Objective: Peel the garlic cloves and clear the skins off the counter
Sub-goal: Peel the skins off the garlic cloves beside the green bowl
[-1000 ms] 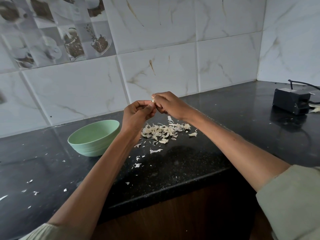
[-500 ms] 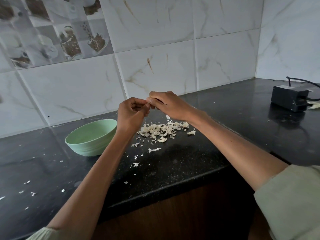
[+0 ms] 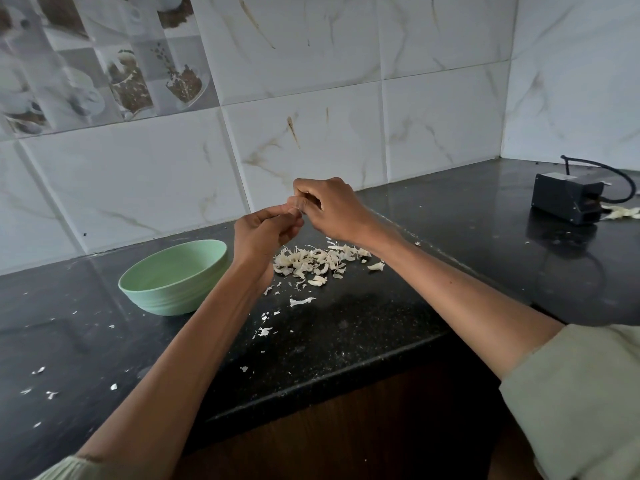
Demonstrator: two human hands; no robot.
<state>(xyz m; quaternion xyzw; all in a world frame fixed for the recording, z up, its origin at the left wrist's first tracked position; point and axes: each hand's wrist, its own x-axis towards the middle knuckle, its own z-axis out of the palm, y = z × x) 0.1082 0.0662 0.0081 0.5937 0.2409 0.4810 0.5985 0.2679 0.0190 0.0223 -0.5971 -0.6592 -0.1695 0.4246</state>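
My left hand [image 3: 264, 233] and my right hand [image 3: 329, 209] meet in the air above the black counter [image 3: 381, 317]. Their fingertips pinch a garlic clove [image 3: 298, 211] between them; the fingers hide nearly all of it. Right below the hands lies a pile of pale garlic skins [image 3: 317, 261]. A mint green bowl [image 3: 173, 277] stands on the counter to the left of my left forearm; its inside is hidden from this angle.
Small skin flakes [image 3: 265, 331] are scattered toward the counter's front edge and far left. A black box with a cable [image 3: 566, 201] sits at the back right, with more pale skins [image 3: 621, 213] beside it. Tiled walls close the back and right.
Both hands stay joined over the skin pile, with the fingers working slightly on the clove. The camera has shifted a little.
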